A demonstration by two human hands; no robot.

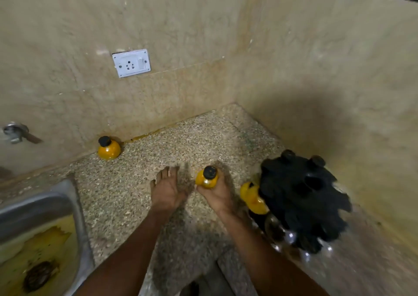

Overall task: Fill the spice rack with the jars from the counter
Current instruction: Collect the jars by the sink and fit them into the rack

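Near the lower middle of the frame, the right hand (216,192) is gripping a yellow jar with a black cap (207,177), fingers curled round its round body, holding it just above the speckled counter (172,144). Just to its left, the left hand (167,188) is lying open, fingers straight and close together, palm down over the counter and holding nothing. Right of the held jar, the black spice rack (303,196) is standing near the corner of the wall, blurred, with a second yellow jar (253,197) sitting tilted in its left side; whether the rack's other slots are carrying jars cannot be told. Toward the left of centre, a third yellow jar (108,148) is standing upright against the foot of the wall, well apart from both hands. At the lower left, a steel sink (45,203) is holding yellowish water. On the wall at upper left a white socket plate (131,63) is sitting.
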